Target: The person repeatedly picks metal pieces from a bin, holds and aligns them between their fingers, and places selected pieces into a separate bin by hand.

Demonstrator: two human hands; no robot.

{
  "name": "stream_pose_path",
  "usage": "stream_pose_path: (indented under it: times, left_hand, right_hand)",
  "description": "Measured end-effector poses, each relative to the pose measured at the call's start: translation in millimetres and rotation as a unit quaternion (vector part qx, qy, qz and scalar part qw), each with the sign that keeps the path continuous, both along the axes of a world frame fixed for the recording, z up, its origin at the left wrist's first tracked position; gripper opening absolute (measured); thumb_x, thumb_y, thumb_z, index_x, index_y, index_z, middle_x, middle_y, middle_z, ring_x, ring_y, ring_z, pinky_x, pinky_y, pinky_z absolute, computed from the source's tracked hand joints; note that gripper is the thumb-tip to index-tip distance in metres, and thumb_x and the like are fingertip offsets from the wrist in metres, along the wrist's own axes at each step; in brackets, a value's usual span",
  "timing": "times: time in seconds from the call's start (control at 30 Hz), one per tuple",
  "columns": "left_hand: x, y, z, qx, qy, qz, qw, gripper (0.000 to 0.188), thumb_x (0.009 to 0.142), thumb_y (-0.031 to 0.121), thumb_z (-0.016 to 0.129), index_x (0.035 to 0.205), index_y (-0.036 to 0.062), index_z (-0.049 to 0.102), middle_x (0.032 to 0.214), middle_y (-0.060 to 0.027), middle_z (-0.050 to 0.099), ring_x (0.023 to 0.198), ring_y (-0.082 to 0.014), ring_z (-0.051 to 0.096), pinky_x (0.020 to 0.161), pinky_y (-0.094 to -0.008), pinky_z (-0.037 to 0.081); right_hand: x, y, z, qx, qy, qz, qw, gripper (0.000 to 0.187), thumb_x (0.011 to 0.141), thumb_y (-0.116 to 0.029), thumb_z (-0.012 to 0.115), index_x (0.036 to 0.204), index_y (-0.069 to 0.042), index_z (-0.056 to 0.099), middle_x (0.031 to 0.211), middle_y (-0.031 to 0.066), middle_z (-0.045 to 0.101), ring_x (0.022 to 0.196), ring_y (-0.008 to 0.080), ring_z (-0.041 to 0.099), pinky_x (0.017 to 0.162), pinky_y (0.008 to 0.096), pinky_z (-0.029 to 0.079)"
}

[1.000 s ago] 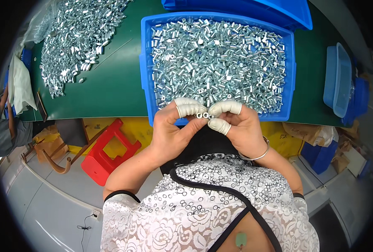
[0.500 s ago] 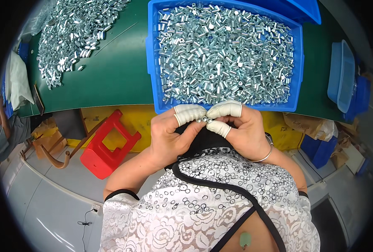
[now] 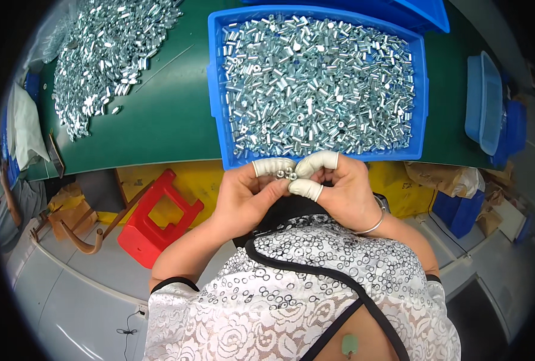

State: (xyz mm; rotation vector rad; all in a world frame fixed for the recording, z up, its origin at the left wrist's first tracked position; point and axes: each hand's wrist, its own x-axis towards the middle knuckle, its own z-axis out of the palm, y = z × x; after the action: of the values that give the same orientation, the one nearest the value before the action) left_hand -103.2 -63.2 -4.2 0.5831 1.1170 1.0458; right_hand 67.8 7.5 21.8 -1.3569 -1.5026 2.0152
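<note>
My left hand and my right hand meet at the near edge of a blue bin. Both are closed in a pinch, and white finger cots cover some of their fingertips. Between the fingertips sit several small silvery metal sleeves, bunched together with their round, holed ends showing. Part of each sleeve is hidden by my fingers. A thick layer of similar loose metal sleeves fills the bin just beyond my hands.
A heap of shiny metal pieces lies on the green table at far left, with a thin rod beside it. An empty-looking light-blue tub stands at right. Below the table's edge at left is a red stool.
The sleeves between my fingertips have turned and bunched more closely, with their ends facing up more. My right thumb has shifted slightly left. The whole view has tilted a little.
</note>
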Motion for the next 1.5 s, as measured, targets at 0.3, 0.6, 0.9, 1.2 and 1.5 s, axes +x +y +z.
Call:
stream_pose_path:
  times: [0.3,0.6,0.9,1.2,1.5]
  left_hand:
    - [2,83,4,-0.209,-0.149,-0.002,0.967,0.026,0.091,0.008,0.047,0.114,-0.0016,0.053,0.089,-0.0059,0.061,0.074,-0.0108,0.058,0.065,-0.0209,0.047]
    - [-48,370,3,0.120,0.312,-0.006,0.942,0.047,0.080,0.020,0.066,0.123,0.0046,0.053,0.118,-0.0185,0.060,0.100,-0.0373,0.061,0.081,-0.0371,0.051]
    - [30,320,-12,0.441,0.598,0.158,0.650,0.020,0.078,0.004,0.058,0.095,0.0071,0.067,0.085,-0.0126,0.064,0.074,-0.0260,0.063,0.067,-0.0346,0.050]
    - [31,245,-46,0.094,0.681,-0.095,0.720,0.015,0.077,0.019,0.066,0.081,0.0048,0.069,0.077,-0.0161,0.066,0.070,-0.0336,0.064,0.065,-0.0423,0.051]
    - [38,277,-34,0.080,0.696,-0.173,0.693,0.026,0.072,0.026,0.070,0.079,0.0010,0.068,0.077,-0.0215,0.064,0.078,-0.0375,0.063,0.070,-0.0441,0.051]
  right_hand:
    - [33,23,4,0.090,-0.051,0.018,0.994,0.016,0.082,-0.006,0.068,0.096,0.000,0.065,0.081,-0.0003,0.064,0.072,0.0040,0.057,0.066,0.0196,0.048]
    - [98,55,-7,0.029,0.052,-0.090,0.994,0.015,0.084,-0.003,0.064,0.099,-0.001,0.065,0.087,0.0012,0.066,0.075,0.0039,0.057,0.068,0.0193,0.048]
    - [162,103,-28,0.031,0.029,-0.092,0.995,0.017,0.086,-0.004,0.063,0.102,0.000,0.065,0.089,0.0025,0.066,0.078,0.0043,0.059,0.069,0.0190,0.048]
    - [64,198,-79,0.274,-0.073,0.016,0.959,0.023,0.084,-0.018,0.060,0.100,-0.004,0.067,0.087,0.0167,0.068,0.080,0.0272,0.066,0.071,0.0353,0.051]
    - [10,223,-55,0.330,-0.391,0.192,0.837,0.014,0.076,-0.012,0.058,0.081,-0.001,0.066,0.082,0.0207,0.066,0.082,0.0363,0.065,0.071,0.0446,0.052]
